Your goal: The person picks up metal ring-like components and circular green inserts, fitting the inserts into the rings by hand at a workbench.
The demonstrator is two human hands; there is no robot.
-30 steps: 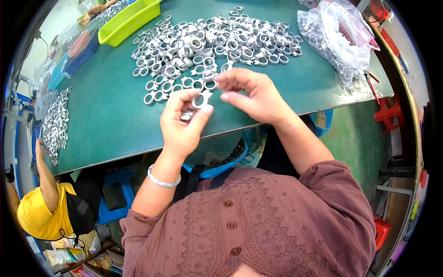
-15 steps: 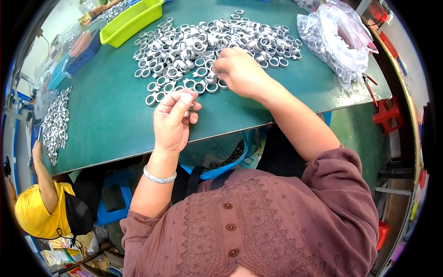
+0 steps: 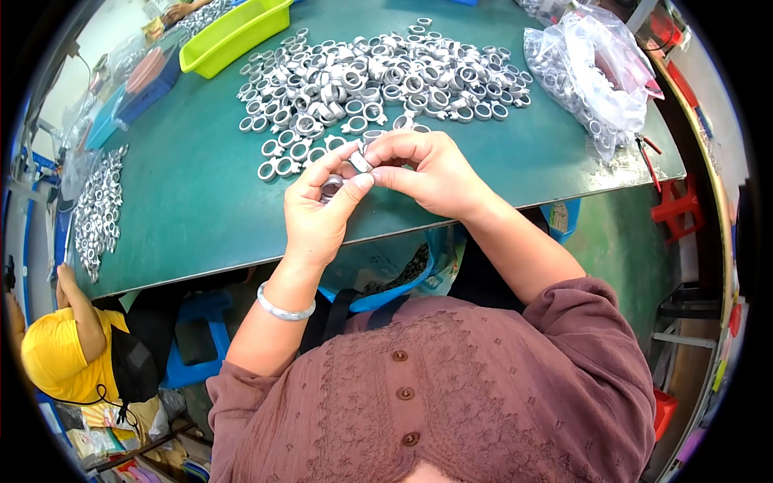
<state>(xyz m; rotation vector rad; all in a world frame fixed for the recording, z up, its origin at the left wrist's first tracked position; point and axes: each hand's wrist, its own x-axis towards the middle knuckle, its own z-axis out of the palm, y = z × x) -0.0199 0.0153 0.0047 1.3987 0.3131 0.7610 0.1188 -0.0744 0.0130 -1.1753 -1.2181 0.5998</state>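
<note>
Over the near edge of the green table my two hands meet, fingertips closed together. My left hand (image 3: 316, 221), with a pale bangle (image 3: 285, 307) on its wrist, pinches a small grey metal ring (image 3: 360, 162) from the left side. The fingers of my right hand (image 3: 439, 175) close on the same ring from the right. A second metal ring (image 3: 331, 187) shows under the curled fingers of my left hand. Just beyond lies a wide pile of similar grey metal rings (image 3: 354, 79), many with a small lug on the side. My fingertips hide part of the held ring.
A lime-green plastic basket (image 3: 229, 40) stands at the far left, and a clear bag of rings (image 3: 592, 76) at the right, beside red-handled pliers (image 3: 649, 157). More rings (image 3: 98, 213) lie by a person in yellow (image 3: 72, 354). A blue-rimmed bag (image 3: 386, 278) hangs below the table edge.
My right hand has come back from the pile toward me and joined my left hand at a ring. My left hand has moved slightly right and turned inward.
</note>
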